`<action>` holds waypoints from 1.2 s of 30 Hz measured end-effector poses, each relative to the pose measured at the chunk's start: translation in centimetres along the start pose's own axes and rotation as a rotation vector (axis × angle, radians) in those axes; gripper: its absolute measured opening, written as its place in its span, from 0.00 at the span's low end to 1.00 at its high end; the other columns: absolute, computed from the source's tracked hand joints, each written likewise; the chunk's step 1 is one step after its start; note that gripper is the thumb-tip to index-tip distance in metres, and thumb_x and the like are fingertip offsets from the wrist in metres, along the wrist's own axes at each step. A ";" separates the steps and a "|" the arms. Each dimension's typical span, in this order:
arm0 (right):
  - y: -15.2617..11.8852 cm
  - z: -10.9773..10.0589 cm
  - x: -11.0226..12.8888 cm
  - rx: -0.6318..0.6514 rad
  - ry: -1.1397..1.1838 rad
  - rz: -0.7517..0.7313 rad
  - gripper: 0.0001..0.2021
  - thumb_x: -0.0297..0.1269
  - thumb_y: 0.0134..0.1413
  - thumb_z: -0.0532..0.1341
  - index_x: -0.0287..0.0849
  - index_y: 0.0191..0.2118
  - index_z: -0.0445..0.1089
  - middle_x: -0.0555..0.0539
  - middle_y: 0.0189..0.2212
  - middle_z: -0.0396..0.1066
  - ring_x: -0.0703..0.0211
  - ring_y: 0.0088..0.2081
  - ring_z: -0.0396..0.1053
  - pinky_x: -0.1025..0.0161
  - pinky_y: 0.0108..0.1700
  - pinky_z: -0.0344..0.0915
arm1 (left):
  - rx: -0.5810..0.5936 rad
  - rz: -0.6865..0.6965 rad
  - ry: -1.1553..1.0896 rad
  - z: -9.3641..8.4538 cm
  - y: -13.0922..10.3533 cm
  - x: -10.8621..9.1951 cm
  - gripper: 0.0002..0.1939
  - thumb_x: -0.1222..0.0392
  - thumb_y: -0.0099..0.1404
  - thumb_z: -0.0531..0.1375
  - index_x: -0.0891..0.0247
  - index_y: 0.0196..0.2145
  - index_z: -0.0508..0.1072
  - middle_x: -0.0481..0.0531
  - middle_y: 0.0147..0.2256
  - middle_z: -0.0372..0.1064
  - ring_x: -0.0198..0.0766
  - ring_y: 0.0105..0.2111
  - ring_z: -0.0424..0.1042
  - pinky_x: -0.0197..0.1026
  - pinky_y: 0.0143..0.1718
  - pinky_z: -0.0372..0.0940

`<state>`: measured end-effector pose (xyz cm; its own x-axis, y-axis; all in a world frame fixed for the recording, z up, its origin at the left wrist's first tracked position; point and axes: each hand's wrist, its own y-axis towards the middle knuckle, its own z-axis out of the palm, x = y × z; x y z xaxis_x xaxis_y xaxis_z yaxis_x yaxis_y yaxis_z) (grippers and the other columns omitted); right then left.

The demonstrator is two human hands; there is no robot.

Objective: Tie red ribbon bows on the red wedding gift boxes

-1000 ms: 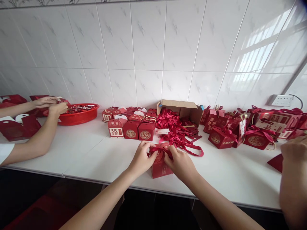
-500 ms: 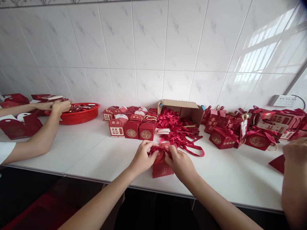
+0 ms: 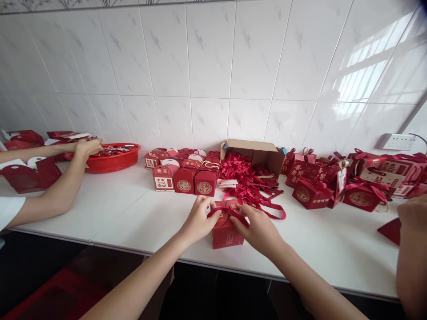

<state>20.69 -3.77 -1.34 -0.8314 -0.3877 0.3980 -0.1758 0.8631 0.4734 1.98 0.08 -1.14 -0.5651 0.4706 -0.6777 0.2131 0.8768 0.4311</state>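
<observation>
- Box (image 3: pixel 222 240), small and red, sitting near the front edge of the counter (image 3: pixel 133 222)
- Left hand (image 3: pixel 197 220) nearly closed, thumb and fingers pinching the ribbon (image 3: pixel 226 209) on its top
- Right hand (image 3: pixel 260 227) pinching that same ribbon from the other side, barely open
- Further back, loose ribbons (image 3: pixel 238 189) spilling out of a carton (image 3: pixel 251 144), red boxes (image 3: pixel 185 181) lined up to its left
- Tiled wall (image 3: pixel 208 53) behind everything

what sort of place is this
Perhaps a small packing workshop: many similar red boxes stand on a long white table, near a heap of loose red ribbons.
</observation>
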 end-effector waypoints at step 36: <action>1.5 -2.2 -5.7 0.468 1.179 0.396 0.17 0.48 0.48 0.66 0.40 0.22 0.67 0.52 0.20 0.62 0.65 0.25 0.60 0.64 0.31 0.57 | 0.288 -0.287 -0.357 -2.4 0.5 -0.5 0.09 0.57 0.55 0.61 0.60 0.28 0.62 0.46 0.30 0.63 0.40 0.35 0.66 0.41 0.38 0.60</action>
<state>26.35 -1.01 -1.15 0.0418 0.0723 0.9965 -0.3902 0.9194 -0.0504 0.44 0.05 0.86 -0.3376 0.1690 -0.9260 0.3280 0.9432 0.0525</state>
